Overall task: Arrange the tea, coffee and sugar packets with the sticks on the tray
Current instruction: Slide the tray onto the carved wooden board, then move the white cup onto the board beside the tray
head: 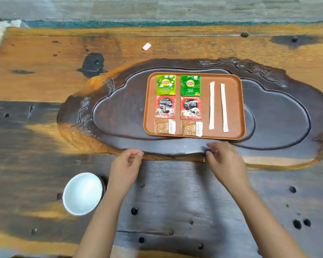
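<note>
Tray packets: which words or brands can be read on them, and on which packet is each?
"Lipton": left tea packet.
"Lipton": right tea packet.
"NESCAFE": left coffee packet.
"NESCAFE": right coffee packet.
Smaller print on these four: blurred.
Sugar packets: side print too small to read.
Sticks: no text visible.

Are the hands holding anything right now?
No. The left hand and right hand are both empty, resting near the tray.

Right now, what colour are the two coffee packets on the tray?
Red, with black centres; coffee packets clearest in head view.
</note>
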Demonstrator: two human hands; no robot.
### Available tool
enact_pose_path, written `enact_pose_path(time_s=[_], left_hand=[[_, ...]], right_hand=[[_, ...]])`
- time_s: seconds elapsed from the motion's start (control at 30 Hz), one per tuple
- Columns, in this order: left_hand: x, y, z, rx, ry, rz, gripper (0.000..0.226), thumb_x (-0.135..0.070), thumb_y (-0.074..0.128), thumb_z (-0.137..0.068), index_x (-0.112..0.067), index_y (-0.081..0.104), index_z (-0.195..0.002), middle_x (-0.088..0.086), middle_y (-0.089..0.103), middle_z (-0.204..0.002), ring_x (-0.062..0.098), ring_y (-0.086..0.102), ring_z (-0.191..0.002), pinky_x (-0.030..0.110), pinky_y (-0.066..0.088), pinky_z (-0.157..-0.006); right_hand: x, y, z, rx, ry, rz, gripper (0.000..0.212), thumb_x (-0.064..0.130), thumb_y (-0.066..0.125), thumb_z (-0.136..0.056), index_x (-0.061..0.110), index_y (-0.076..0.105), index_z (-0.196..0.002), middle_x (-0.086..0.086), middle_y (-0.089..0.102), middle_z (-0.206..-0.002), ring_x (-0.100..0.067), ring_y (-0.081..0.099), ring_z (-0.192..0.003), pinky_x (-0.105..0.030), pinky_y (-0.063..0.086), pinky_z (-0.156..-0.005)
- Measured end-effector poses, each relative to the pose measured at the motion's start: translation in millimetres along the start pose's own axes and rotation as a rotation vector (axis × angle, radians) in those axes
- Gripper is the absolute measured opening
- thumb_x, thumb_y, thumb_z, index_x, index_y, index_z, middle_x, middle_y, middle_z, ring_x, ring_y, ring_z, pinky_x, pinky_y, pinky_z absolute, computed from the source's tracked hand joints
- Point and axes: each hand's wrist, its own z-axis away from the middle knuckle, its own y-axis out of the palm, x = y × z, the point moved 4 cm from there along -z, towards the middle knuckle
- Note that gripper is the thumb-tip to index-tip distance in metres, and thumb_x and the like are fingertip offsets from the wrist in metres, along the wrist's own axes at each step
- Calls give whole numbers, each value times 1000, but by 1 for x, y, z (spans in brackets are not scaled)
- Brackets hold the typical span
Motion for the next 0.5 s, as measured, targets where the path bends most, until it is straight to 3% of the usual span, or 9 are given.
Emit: enact_pose_path(time_s=[0.07, 0.13, 0.2, 0.37, 0.5], left_hand=[[10, -3, 25, 0, 59, -158, 17, -11, 56, -85, -23, 62, -75, -5, 63, -77, 12, 59, -72, 13, 42, -67], [17, -11, 44, -12, 171, -350, 11, -16, 54, -85, -15, 64, -83, 2, 63, -82, 21, 59, -74, 30, 48, -70], [24, -24, 55, -27, 281, -525, 22, -25, 47, -83, -11, 64, -88, 8, 65, -84, 29, 62, -76, 34, 51, -66], [49, -77, 63, -127, 341, -698, 32, -26, 40, -83, -7, 64, -94, 10, 67, -91, 31, 62, -85, 38, 45, -76], [85, -118, 62, -211, 263, -754, 38, -24, 40, -81, -3, 61, -104, 17, 63, -103, 38, 58, -90, 45, 50, -74]], right_hand=[[20, 23, 21, 61, -95, 63, 19, 12, 63, -79, 11, 67, -98, -10, 65, -93, -31, 60, -89, -37, 50, -68], [38, 42, 40, 92, -194, 147, 18, 10, 68, -74, 9, 67, -92, -11, 65, -87, -33, 62, -83, -39, 52, -61], [52, 59, 55, 117, -293, 208, 21, 8, 73, -69, 7, 68, -89, -10, 65, -82, -34, 62, -77, -37, 51, -58], [62, 91, 76, 118, -431, 309, 35, 11, 75, -66, 9, 66, -100, -11, 65, -98, -32, 59, -92, -41, 51, -74], [48, 115, 78, 204, -436, 377, 36, 17, 60, -79, 10, 59, -114, -15, 58, -120, -33, 47, -116, -47, 42, -93]])
